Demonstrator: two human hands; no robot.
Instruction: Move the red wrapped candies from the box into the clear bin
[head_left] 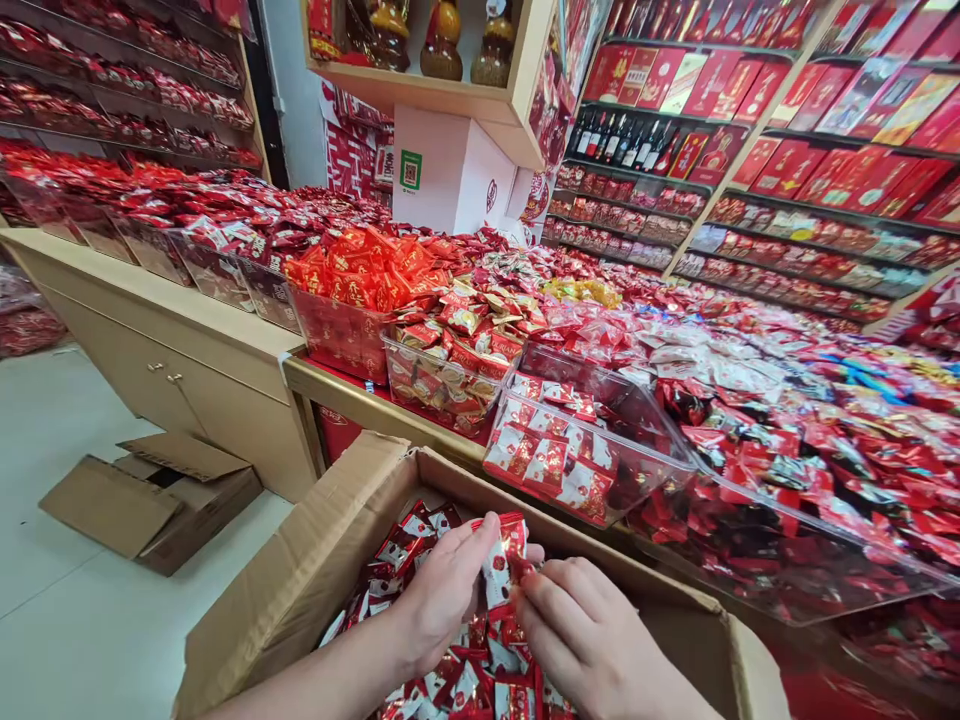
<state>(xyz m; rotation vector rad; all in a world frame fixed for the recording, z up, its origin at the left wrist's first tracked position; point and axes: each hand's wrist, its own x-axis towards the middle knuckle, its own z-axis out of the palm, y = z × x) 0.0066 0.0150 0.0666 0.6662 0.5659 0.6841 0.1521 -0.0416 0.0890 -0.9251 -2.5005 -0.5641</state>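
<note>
Gathering a bunch of packets over the box, clear bin in front only part filled

Left hand (442, 590) and right hand (592, 640) close together low inside the cardboard box (300, 570). Fingers of both are pinched on one small bunch of red-and-white candy packets (504, 560), held just above the loose pile (465, 680) under them. Box floor mostly hidden by that pile, so plenty left in there. Just past the far box wall, on the tabletop (360, 400), sits a clear bin (679, 455). What look like the same packets lie across its front part, back part is bare plastic. Reads as partway: bin well short of full, box well short of empty. Bin of gold-and-red sweets (450, 375) to its left is heaped, orange-red heap (360, 265) beyond that too. Opened carton (150, 500) lies on the floor at left, can't see inside. Shelves of red boxes (825, 150) at back right
</note>
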